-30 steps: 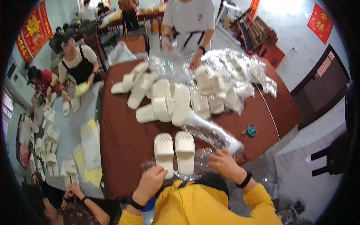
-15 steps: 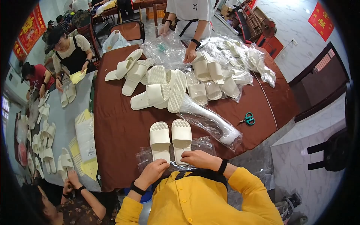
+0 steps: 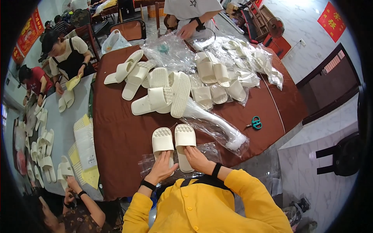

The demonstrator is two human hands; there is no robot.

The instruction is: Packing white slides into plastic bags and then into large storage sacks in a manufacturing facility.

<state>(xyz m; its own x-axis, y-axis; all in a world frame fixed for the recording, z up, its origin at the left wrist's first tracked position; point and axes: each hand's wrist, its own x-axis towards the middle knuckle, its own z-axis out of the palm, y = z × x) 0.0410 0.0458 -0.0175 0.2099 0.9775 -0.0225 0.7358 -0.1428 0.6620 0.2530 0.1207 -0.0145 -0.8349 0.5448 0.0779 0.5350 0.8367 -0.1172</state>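
Head view: slippers point(image 3: 185, 140) point away, long axes fore-aft.

2 cream slippers point(image 3: 185, 138) at the table's point(image 3: 116, 155) near edge, 1 pair of scissors point(image 3: 256, 123) toward the right edge. Slipper pile point(image 3: 155, 98) overlaps, count unclear.

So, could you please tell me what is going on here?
The person's left hand is on the left cream slipper, the right hand on the right cream slipper. Both lie over clear plastic on the brown-covered table. More slippers lie farther back, with teal-handled scissors to the right.
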